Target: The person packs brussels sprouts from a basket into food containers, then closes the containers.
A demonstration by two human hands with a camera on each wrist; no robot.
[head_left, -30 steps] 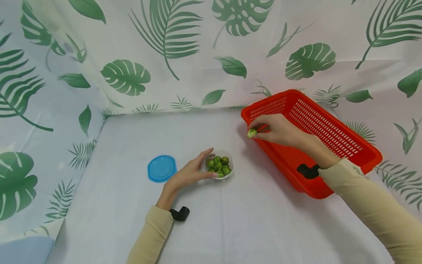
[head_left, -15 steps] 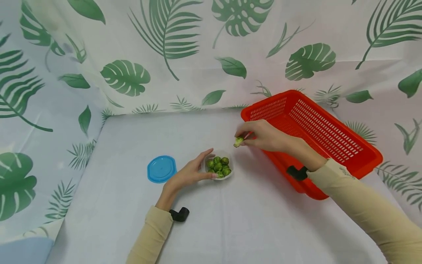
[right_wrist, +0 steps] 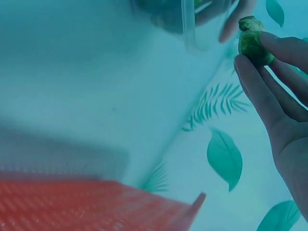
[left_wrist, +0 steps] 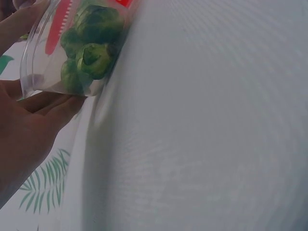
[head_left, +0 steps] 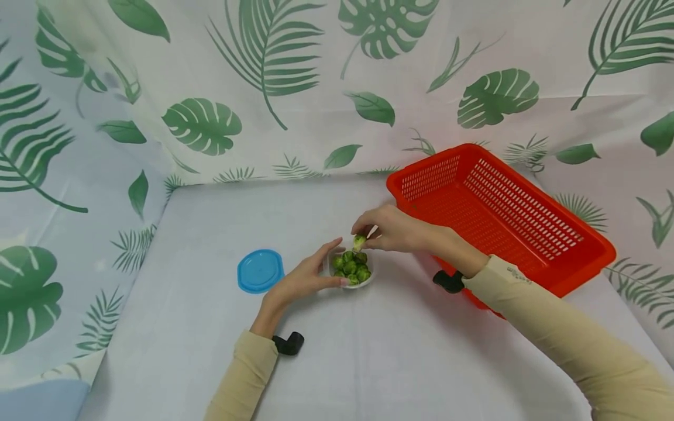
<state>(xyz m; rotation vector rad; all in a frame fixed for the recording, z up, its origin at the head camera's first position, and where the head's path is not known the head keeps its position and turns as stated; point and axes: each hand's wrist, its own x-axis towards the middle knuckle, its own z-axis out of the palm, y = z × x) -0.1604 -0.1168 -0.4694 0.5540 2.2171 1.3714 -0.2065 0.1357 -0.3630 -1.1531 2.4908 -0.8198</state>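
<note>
A small clear plastic container (head_left: 371,279) full of green Brussels sprouts (head_left: 350,268) stands on the white table. My left hand (head_left: 302,276) holds it from the left, thumb on the near side and fingers round the far side. In the left wrist view, sprouts (left_wrist: 98,24) show through the container's wall. Between thumb and fingertips, my right hand (head_left: 396,228) pinches a single Brussels sprout (head_left: 359,242) just above the container's far rim. The right wrist view shows this held sprout (right_wrist: 255,43) from the side, its cut stem end pointing away from the palm.
A red perforated plastic basket (head_left: 447,204) stands at the right, with the right forearm passing over its near edge. Left of the container lies a blue lid (head_left: 260,271). Leaf-patterned cloth (head_left: 295,134) walls the back and sides of the table.
My right hand has carried the pinched Brussels sprout leftward and nearer, from the basket's left edge to above the container. The left hand and container have stayed in place.
</note>
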